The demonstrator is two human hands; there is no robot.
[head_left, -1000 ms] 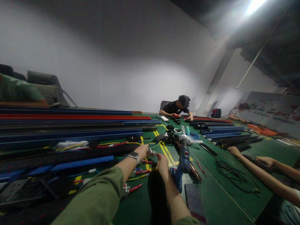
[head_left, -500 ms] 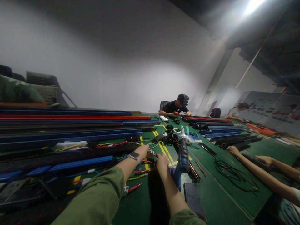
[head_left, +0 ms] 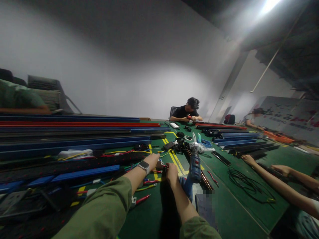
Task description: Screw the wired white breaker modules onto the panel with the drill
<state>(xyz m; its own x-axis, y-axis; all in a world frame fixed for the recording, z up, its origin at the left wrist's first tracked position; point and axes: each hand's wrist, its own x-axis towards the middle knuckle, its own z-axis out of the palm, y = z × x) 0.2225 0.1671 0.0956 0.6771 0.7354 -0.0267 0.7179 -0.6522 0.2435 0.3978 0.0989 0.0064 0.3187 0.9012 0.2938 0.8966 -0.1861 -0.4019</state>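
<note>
My left hand [head_left: 152, 161], with a watch on its wrist, is closed on a small white wire connector [head_left: 160, 163] just above the green table. Close beside it my right hand [head_left: 172, 173] has its fingers pinched at a short dark red wire end [head_left: 165, 167] by the connector's right side. Its fingertips are partly hidden. Below the hands lie another white connector with a red test-probe-like lead [head_left: 142, 199] and a yellow-green wire [head_left: 147, 188]. A blue cordless drill [head_left: 195, 169] stands right of my right hand.
Long blue and red rails [head_left: 74, 144] fill the left side. Copper-coloured rods [head_left: 206, 181], a phone [head_left: 221, 158] and a coiled black cable [head_left: 246, 186] lie to the right. A co-worker's hands [head_left: 249, 160] work at the right; another person [head_left: 189, 109] sits across the table.
My right hand has shifted slightly, and the connector between my hands has turned a little. Across the table, the person's hands have drawn together around a red tool.
</note>
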